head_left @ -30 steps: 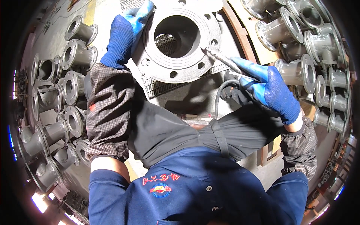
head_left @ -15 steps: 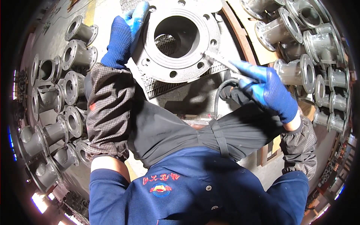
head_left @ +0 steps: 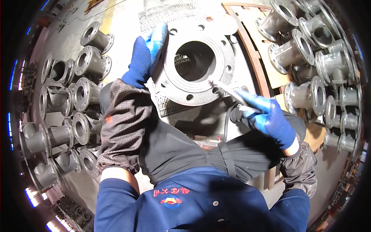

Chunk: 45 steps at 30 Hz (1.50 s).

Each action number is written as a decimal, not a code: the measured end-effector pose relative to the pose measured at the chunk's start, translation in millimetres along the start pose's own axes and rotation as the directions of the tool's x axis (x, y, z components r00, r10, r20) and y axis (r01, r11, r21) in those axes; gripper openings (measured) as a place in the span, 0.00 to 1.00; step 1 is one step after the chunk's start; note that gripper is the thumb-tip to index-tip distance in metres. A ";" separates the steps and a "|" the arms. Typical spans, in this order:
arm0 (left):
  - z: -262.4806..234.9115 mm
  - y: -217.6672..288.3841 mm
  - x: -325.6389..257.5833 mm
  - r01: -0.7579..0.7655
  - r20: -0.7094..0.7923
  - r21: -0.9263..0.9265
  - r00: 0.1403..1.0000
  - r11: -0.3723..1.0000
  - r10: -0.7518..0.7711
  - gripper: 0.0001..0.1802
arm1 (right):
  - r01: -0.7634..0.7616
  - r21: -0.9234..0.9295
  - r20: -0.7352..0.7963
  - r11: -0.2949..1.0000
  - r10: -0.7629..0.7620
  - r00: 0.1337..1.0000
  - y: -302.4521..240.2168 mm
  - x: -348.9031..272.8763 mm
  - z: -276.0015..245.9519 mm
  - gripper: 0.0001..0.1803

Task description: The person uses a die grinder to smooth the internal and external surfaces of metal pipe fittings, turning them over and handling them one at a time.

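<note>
A grey metal pipe fitting with a round bolt-holed flange [head_left: 189, 97] lies in front of me, its bore facing up. My left hand [head_left: 151, 52], in a blue coated glove, grips the flange's left edge, fingers fairly straight along its side. In my gloved right hand [head_left: 266, 116] is a slim die grinder [head_left: 231, 92], my fingers closed round its body. Its narrow tip is at the lower right of the bore's rim; I cannot tell whether it touches. A black hose [head_left: 226, 125] runs below the tool.
Several grey flanged pipe fittings stand on the floor at left [head_left: 92, 62]. More fittings [head_left: 291, 52] crowd wooden pallets [head_left: 253, 50] on the right. Textured mesh-like matting [head_left: 170, 15] shows beyond and under the workpiece. My knees flank the work.
The whole view has shifted, so the fitting appears lower and farther right. The grinder's tip has moved left along the bore's lower right rim. My left hand stays on the flange edge.
</note>
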<state>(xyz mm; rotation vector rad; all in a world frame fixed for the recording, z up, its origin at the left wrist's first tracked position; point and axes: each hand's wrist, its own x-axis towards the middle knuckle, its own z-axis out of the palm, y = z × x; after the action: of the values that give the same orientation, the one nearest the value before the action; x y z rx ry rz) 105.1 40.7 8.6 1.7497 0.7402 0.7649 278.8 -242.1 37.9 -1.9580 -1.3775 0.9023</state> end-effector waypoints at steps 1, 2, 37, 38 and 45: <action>-0.5 2.7 -1.0 0.030 0.036 -0.056 0.999 0.998 -0.028 0.25 | 0.078 0.035 -0.096 0.996 -0.075 0.993 3.8 5.5 -1.4 0.22; -1.3 5.9 -0.7 0.062 0.073 -0.110 0.996 0.992 -0.054 0.25 | 0.112 0.170 -0.190 0.979 -0.079 0.979 4.7 12.2 0.4 0.23; 13.5 17.3 -19.3 0.047 0.060 -0.101 0.997 0.994 -0.041 0.27 | 0.202 -0.253 -0.031 0.946 -0.217 0.976 -55.1 63.6 -40.3 0.21; 5.4 26.8 -22.7 0.055 0.074 -0.089 0.996 0.995 -0.048 0.27 | 0.229 -0.259 -0.015 0.938 -0.241 0.970 -57.6 65.6 -41.3 0.22; 17.2 33.7 -25.5 0.070 0.154 -0.346 0.988 0.936 -0.017 0.27 | 0.156 -0.459 -0.013 0.875 -0.182 0.983 -64.7 70.2 -54.4 0.20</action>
<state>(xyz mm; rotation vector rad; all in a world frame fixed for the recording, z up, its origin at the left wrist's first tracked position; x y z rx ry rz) 107.2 2.0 32.7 1.4433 0.5036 0.6811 302.3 -159.7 106.8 -2.1290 -1.8218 0.4609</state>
